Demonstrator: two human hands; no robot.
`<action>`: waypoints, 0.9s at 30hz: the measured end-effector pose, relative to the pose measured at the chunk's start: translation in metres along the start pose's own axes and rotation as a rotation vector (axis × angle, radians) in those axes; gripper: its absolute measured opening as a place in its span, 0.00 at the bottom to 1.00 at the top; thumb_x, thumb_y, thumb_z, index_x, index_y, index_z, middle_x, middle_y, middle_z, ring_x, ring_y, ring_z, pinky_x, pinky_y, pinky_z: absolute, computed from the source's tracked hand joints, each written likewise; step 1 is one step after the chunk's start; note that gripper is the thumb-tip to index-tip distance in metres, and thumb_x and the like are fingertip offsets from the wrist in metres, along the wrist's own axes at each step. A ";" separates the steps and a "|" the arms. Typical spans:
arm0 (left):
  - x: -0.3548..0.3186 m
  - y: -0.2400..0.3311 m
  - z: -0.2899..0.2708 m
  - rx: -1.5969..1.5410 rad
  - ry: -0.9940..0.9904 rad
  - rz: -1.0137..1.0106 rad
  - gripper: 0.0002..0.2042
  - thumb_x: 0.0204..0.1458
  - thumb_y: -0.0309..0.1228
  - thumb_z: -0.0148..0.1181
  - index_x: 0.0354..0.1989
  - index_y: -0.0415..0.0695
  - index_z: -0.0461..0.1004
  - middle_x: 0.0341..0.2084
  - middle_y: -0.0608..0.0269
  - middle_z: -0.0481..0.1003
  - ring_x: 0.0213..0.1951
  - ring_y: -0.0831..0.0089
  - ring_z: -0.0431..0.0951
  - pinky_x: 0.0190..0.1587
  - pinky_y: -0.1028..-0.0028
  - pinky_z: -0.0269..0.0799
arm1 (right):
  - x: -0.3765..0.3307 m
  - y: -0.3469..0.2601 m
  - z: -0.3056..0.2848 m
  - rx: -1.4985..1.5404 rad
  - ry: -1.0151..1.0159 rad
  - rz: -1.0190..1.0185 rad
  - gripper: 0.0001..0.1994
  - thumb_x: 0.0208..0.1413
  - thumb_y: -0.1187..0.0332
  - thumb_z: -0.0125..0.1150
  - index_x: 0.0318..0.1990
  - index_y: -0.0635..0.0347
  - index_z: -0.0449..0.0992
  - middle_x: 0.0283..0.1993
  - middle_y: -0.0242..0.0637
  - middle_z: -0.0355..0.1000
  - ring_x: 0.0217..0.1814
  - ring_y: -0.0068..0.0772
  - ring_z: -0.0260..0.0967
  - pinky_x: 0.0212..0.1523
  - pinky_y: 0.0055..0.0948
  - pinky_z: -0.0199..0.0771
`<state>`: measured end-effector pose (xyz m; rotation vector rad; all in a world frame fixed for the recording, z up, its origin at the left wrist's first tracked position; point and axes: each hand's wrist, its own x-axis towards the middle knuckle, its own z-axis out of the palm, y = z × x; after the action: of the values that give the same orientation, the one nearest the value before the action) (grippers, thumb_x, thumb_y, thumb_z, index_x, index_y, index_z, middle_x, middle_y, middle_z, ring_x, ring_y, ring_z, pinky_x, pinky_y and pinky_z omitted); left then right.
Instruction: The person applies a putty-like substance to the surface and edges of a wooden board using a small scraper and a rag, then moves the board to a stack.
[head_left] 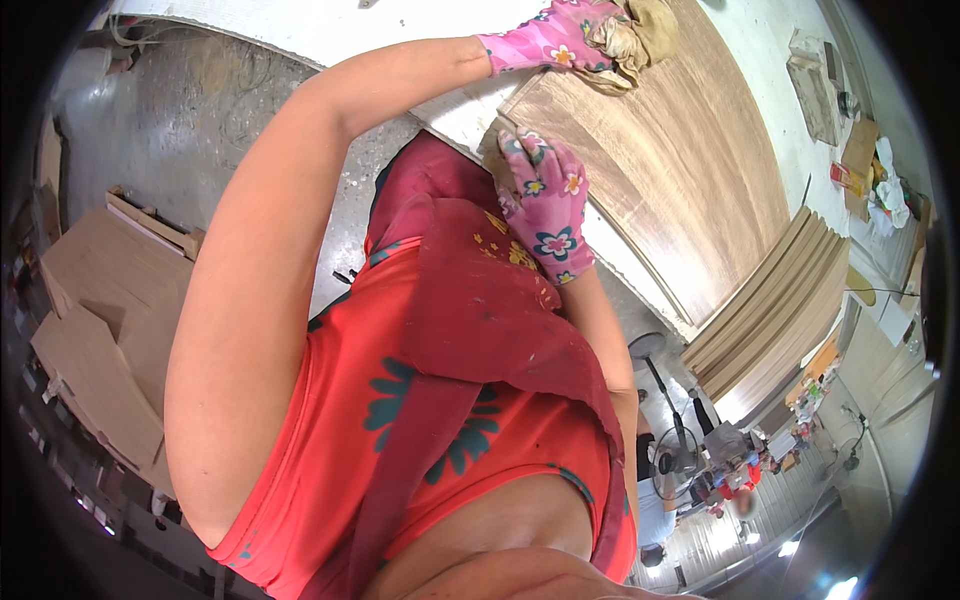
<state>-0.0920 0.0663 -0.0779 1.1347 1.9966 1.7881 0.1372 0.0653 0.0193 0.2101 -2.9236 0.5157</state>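
Note:
My left hand (560,40), in a pink flower-patterned glove, is closed on a crumpled tan cloth (640,45). The cloth lies pressed against the far end of a wood-grain board (660,160) on a white worktop. My right hand (548,205), gloved the same way, is held close to my dark red apron at the near edge of the board. Its fingers are curled, and a small brownish thing shows by the fingertips, too hidden to name.
At the right of the worktop rests a stack of wood-grain boards (770,310). Flattened cardboard (110,330) lies to the left on the floor. A standing fan (675,450) and people are farther off at lower right. A white-grey block (812,90) sits on the far side.

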 end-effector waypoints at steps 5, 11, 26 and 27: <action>-0.002 0.010 -0.012 -0.544 -0.122 -0.108 0.41 0.35 0.20 0.72 0.63 0.42 0.59 0.42 0.61 0.74 0.46 0.69 0.74 0.49 0.71 0.74 | 0.006 0.011 0.005 -0.057 0.033 0.094 0.28 0.42 0.64 0.65 0.56 0.50 0.71 0.56 0.34 0.67 0.59 0.41 0.62 0.51 0.41 0.64; -0.008 0.004 -0.012 -0.368 -0.146 -0.135 0.40 0.37 0.22 0.72 0.63 0.44 0.60 0.43 0.61 0.73 0.47 0.68 0.74 0.51 0.69 0.72 | -0.016 0.002 0.010 0.023 0.017 -0.024 0.27 0.44 0.64 0.65 0.56 0.47 0.73 0.57 0.33 0.67 0.58 0.38 0.63 0.55 0.41 0.63; -0.012 0.006 -0.011 -0.083 -0.151 -0.007 0.35 0.40 0.29 0.72 0.61 0.46 0.66 0.51 0.57 0.70 0.54 0.65 0.69 0.57 0.66 0.68 | 0.007 0.010 0.015 0.089 0.082 -0.086 0.14 0.48 0.69 0.59 0.45 0.54 0.77 0.47 0.31 0.72 0.47 0.35 0.67 0.43 0.37 0.69; -0.011 0.005 -0.010 -0.071 -0.144 -0.001 0.34 0.41 0.29 0.72 0.61 0.46 0.66 0.52 0.56 0.69 0.55 0.65 0.69 0.58 0.65 0.67 | 0.005 0.006 0.014 0.106 0.058 -0.148 0.14 0.48 0.68 0.59 0.44 0.54 0.77 0.48 0.31 0.72 0.48 0.34 0.66 0.44 0.37 0.68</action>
<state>-0.0892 0.0512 -0.0741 1.2044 1.8373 1.7099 0.1295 0.0658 0.0054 0.4142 -2.7997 0.6422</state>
